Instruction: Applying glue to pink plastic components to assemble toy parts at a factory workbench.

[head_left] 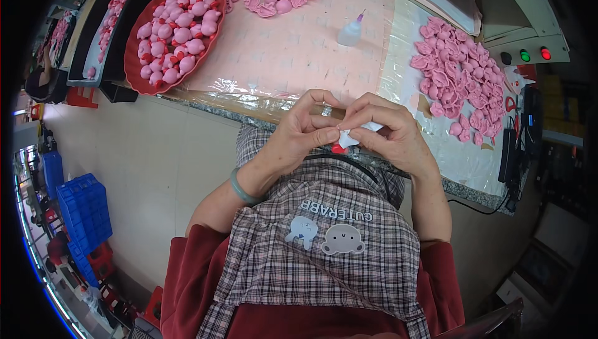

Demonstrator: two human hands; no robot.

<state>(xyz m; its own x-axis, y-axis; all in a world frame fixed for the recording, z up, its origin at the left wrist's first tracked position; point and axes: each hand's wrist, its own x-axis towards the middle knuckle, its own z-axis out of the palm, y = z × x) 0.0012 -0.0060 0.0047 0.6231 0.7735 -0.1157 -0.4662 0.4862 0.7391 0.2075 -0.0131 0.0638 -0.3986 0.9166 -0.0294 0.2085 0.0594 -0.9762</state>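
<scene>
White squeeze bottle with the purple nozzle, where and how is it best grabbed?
Probably around the wide body of the squeeze bottle, coming from the person's side: the thin purple nozzle points away, so the broader, blunt end faces the person.

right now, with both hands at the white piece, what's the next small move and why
Perhaps turn the white piece slightly with the right hand while the left hand steadies it: both hands meet at it, their grip covers part of it, and the red bit just below shows only partly, so a small turn might expose more.
</scene>
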